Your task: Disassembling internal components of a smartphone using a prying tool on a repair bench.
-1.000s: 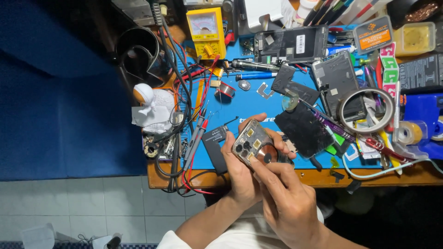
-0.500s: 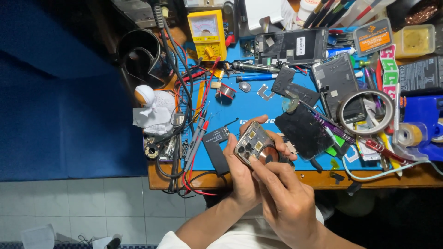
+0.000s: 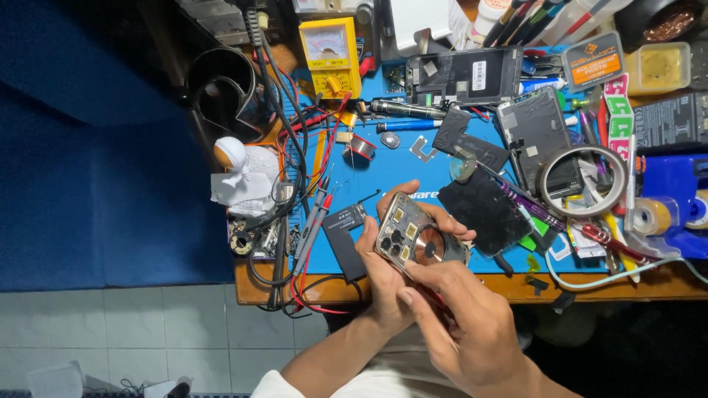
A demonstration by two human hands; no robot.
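**Two hands on an opened phone**

Both hands clamp one opened smartphone with a bare copper coil and camera cluster (image 3: 417, 239), held just over the blue work mat's (image 3: 391, 166) near edge. The left hand (image 3: 383, 284) cradles it; the right hand (image 3: 461, 332) presses fingertips at its lower edge. Judged step: working inside the shell, which calls for fine, steady control. Whatever the right fingertips pinch is too small to tell. Beyond the phone lies a black display panel (image 3: 483, 210).

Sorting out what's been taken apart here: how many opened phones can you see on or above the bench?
3. One phone is held in both hands at the front edge; a second phone lies flat at the back; a third phone lies right of centre. Clutter may hide more.
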